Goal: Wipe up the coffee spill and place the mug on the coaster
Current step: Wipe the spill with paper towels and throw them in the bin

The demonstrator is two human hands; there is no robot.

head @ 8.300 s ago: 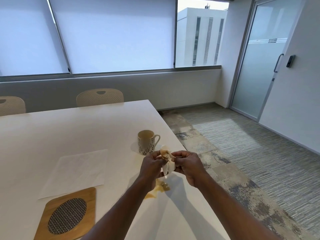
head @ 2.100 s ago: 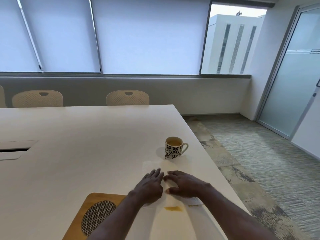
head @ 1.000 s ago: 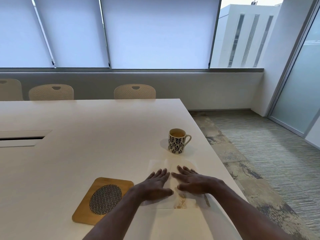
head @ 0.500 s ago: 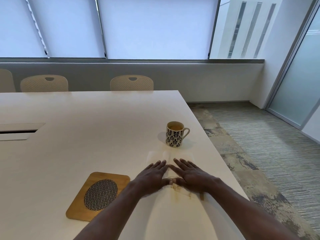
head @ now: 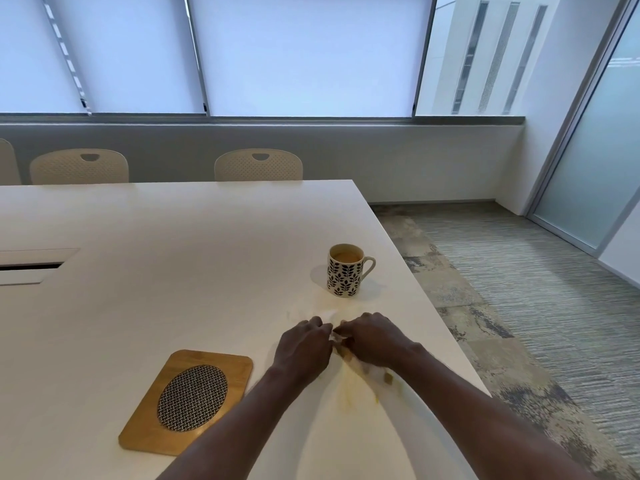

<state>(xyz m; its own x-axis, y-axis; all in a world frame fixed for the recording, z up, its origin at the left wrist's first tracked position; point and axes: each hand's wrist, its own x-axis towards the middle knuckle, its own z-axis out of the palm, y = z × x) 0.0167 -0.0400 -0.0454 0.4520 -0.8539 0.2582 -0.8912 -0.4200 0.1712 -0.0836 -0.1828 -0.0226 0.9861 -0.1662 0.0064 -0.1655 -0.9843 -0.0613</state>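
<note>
A white mug [head: 347, 270] with a dark leaf pattern stands on the white table [head: 166, 244], coffee inside, handle to the right. Just in front of it lies a white paper napkin [head: 317, 311], stained tan, bunched under both hands. My left hand [head: 303, 344] and my right hand [head: 372, 339] sit side by side on it with fingers curled, gathering the paper. A yellowish coffee smear [head: 349, 388] shows on the table between my forearms. The wooden coaster [head: 188, 398] with a woven oval centre lies to the left of my left arm.
The table's right edge [head: 429, 299] runs close past the mug and my right arm, with carpet floor beyond. A cable slot [head: 31, 266] is set in the table at far left. Several chairs [head: 258, 165] line the far side.
My hands lay flat with spread fingers on the napkin before; now the fingers have curled and the napkin is crumpled between them. The mug and coaster have not moved.
</note>
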